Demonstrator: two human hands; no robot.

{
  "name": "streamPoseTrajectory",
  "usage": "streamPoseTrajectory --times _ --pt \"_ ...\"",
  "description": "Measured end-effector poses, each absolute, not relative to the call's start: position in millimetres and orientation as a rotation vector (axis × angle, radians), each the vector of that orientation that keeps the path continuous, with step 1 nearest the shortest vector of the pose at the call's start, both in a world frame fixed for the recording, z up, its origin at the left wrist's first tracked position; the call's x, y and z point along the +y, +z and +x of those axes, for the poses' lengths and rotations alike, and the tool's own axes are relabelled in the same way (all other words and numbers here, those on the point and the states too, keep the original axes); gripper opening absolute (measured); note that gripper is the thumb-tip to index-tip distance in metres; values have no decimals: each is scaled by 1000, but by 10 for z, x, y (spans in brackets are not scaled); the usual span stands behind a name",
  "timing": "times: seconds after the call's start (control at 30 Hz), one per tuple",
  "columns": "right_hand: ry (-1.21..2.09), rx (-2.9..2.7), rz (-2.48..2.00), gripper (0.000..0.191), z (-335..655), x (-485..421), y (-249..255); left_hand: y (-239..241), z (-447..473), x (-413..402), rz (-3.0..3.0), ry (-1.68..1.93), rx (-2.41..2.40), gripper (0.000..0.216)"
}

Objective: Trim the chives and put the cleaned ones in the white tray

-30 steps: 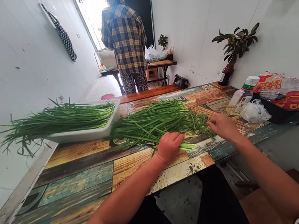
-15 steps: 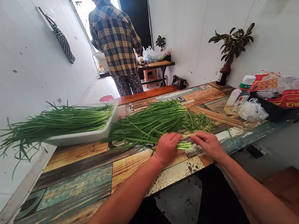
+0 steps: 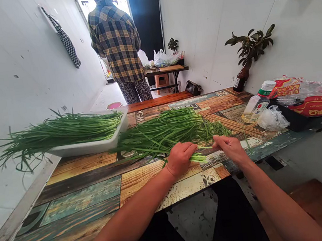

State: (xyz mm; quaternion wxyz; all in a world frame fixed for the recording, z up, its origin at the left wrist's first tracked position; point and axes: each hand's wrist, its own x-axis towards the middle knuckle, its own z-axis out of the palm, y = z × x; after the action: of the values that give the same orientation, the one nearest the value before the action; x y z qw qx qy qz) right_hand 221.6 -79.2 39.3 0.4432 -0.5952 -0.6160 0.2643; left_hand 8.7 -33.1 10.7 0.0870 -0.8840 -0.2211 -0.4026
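Observation:
My left hand [image 3: 180, 158] is wrapped round a small bunch of garlic chives [image 3: 198, 158], pale cut ends pointing right. One stalk sticks out farther than the others, toward my right hand [image 3: 229, 147]. That hand's thumb and forefinger are pinched together just beyond the stalk's tip; whatever lies between them is too small to make out. Behind both hands a large heap of chives [image 3: 162, 130] spreads over the table, with wispy trimmings [image 3: 217, 129] at its right end. More long chives [image 3: 73, 130] overhang the left side of a white tray [image 3: 93, 147].
Thin wooden sticks [image 3: 239, 127] lie right of the heap. Farther right are a plastic bottle [image 3: 256, 104], a crumpled clear bag [image 3: 272, 118] and red packaging [image 3: 319, 105]. A brown bottle with a plant [image 3: 241, 78] stands by the wall. A person in a plaid shirt [image 3: 118, 43] stands beyond the table.
My right hand has drawn away to the right from the stalk ends, widening the space between my hands. My left hand stays nearly still. The person behind has shifted slightly left.

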Motion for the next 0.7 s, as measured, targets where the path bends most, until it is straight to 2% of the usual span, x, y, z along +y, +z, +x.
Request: streamPoseTrajectory --times 0.1,0.2,0.33,0.43,0.57,0.7 --pt "717 -1719 -1366 34 2131 -792 480 121 84 -332 -2601 -1200 -597 25" --pt "548 -1919 -1297 24 2076 -779 508 130 81 -336 -2576 -1185 -574 27" --pt "245 -2217 -1291 23 2062 -764 551 144 80 -339 -2555 -1132 -545 31" --pt "152 -2347 -1320 24 2059 -755 599 151 84 -342 -2551 -1088 -546 35" --pt "273 -2302 -1376 21 2077 -717 587 146 87 -345 -2545 -1095 -535 36" --pt "614 -2094 -1433 21 2150 -664 481 136 82 -342 -2541 -1093 -534 35"
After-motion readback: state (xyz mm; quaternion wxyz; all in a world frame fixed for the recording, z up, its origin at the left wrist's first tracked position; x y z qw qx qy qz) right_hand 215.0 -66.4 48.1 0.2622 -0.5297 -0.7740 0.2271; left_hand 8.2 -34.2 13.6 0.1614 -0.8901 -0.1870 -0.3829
